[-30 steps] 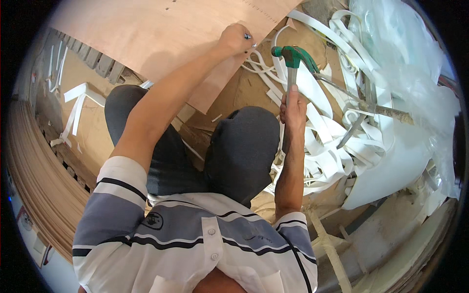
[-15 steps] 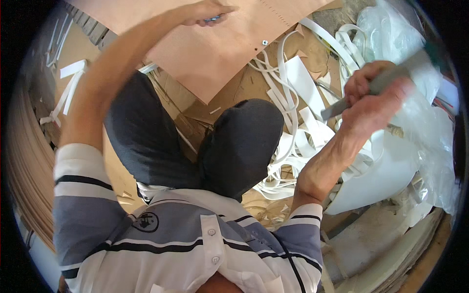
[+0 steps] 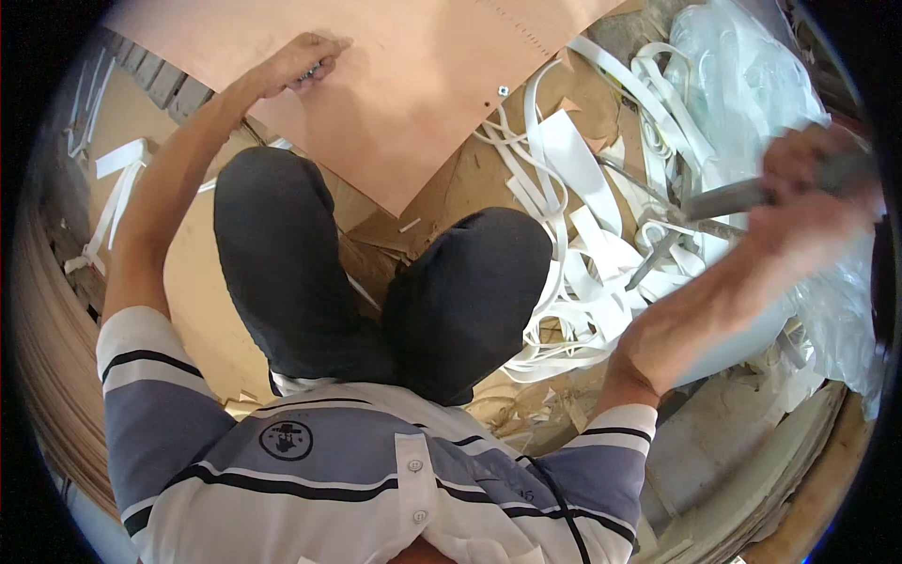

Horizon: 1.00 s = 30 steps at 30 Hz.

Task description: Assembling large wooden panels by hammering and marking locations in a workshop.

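Note:
My left hand (image 3: pixel 299 68) is over the upper left of a large pinkish-tan sheet (image 3: pixel 390 132), its fingers closed around small shiny metal pieces (image 3: pixel 309 71) that are mostly hidden. To the far right, blurred by motion, my right hand (image 3: pixel 808 193) grips a grey bar-shaped tool (image 3: pixel 728 199); its kind is unclear. Near the sheet's right edge lies a small square metal piece (image 3: pixel 504 91) beside a dark hole (image 3: pixel 487 104). A row of small dark marks (image 3: pixel 526 33) runs along the sheet farther up.
White strips (image 3: pixel 583 282) lie tangled right of my knees. Clear plastic wrap (image 3: pixel 742 75) bunches at the upper right. Two dark thin rods (image 3: pixel 655 258) show below the tool. Stacked sheets (image 3: pixel 52 348) curve along the left side. Brown scraps (image 3: pixel 366 230) lie between my knees.
My left hand has moved left and slightly down over the sheet. My right hand has swung farther right with the grey tool, uncovering the dark rods.

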### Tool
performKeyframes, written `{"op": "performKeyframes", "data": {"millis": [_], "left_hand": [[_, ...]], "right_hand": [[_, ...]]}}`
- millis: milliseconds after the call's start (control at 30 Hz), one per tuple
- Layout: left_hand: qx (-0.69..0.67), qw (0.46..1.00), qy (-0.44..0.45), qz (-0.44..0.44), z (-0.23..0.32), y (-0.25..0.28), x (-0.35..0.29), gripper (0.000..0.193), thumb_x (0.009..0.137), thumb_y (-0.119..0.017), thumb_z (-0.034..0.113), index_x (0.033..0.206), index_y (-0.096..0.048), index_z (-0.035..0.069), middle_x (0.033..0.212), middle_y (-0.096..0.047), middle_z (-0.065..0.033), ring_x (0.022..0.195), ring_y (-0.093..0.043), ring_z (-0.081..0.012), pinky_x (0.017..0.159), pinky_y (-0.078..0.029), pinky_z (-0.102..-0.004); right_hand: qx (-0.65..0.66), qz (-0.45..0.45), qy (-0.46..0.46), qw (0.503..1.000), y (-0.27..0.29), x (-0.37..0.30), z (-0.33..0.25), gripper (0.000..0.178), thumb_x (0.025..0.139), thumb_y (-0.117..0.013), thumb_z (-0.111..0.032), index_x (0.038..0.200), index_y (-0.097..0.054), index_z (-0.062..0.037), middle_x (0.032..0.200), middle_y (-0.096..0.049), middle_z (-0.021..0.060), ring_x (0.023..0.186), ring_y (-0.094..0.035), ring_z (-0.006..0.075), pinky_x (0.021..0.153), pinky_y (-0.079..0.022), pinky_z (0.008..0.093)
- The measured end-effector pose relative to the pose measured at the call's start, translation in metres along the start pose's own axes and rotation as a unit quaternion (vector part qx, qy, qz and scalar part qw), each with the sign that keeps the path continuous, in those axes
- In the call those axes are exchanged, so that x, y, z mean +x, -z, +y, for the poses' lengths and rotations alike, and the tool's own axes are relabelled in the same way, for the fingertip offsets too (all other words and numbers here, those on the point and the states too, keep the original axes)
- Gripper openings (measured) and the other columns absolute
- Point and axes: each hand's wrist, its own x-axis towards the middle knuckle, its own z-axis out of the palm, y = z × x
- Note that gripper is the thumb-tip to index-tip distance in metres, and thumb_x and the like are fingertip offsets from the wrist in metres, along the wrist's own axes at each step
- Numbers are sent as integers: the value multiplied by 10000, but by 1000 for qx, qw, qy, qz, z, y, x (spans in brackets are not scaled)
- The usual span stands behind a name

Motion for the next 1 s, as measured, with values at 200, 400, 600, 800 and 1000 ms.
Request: {"op": "performKeyframes", "data": {"millis": [200,400,600,800,1000], "left_hand": [[19,1000,-6,-12,6,-5,11,469,901,-534,496,595,-426,159,518,-400,50,412,-362,-61,365,-212,-224],[-13,999,-29,36,5,-5,9,412,918,-488,466,662,-484,143,538,-430,38,411,-377,-75,355,-215,-225],[-339,940,-28,21,-1,10,9,276,914,-401,289,766,-541,102,602,-535,-14,435,-458,-87,323,-283,-203],[-427,900,-83,43,10,15,17,263,934,-501,212,1069,-625,24,757,-578,12,576,-510,-52,417,-364,-158],[-430,898,-93,-1,14,50,36,276,943,-490,168,1141,-591,3,709,-490,39,587,-470,-45,424,-361,-154]], "right_hand": [[-98,-13,88,991,-50,-107,229,446,956,-391,-357,788,-570,17,733,-516,194,736,-537,277,677,-429,357],[-208,-92,-117,967,-55,-59,183,615,969,-360,-515,571,-479,-61,486,-424,24,476,-414,137,462,-329,313],[-75,-88,-90,989,-67,-51,120,570,947,-389,-567,618,-452,-105,481,-379,-23,393,-336,61,367,-242,232],[-283,-195,-114,932,-108,-28,222,607,961,-425,-470,596,-517,7,524,-514,107,508,-514,204,515,-406,370],[-391,-268,-82,877,-156,-11,229,630,949,-411,-474,703,-617,69,696,-604,296,730,-621,430,673,-468,464]]}}
